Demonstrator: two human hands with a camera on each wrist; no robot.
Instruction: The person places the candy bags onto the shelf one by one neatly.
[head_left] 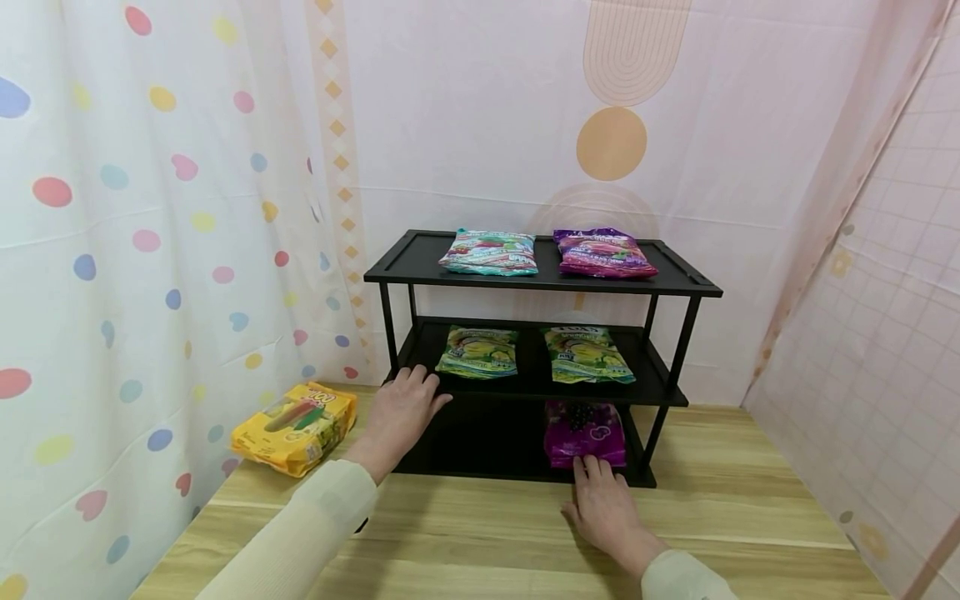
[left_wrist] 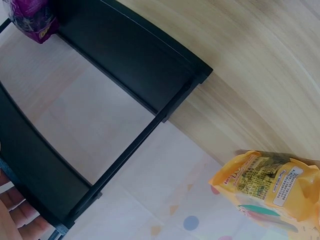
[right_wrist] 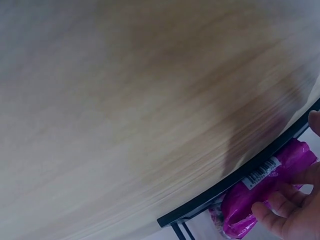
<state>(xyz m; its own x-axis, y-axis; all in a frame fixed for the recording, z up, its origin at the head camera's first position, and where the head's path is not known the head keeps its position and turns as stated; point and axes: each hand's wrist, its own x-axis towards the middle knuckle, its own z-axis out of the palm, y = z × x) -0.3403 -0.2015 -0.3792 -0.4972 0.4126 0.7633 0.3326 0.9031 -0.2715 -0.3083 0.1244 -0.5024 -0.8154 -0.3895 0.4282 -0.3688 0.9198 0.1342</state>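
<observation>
My left hand rests at the left front corner of the middle tier of a black three-tier rack. In the left wrist view its fingers lie along that tier's edge. My right hand touches the front of a purple bag with a grape picture, which lies on the bottom tier at the right. Seen from the right wrist, the fingertips press against the purple bag near its barcode, while the thumb stays apart from it by the rack's edge.
The top tier carries a teal-and-white candy bag and a purple-pink one. Two green-yellow bags, left and right, lie on the middle tier. On the wooden table, a yellow package sits left of the rack.
</observation>
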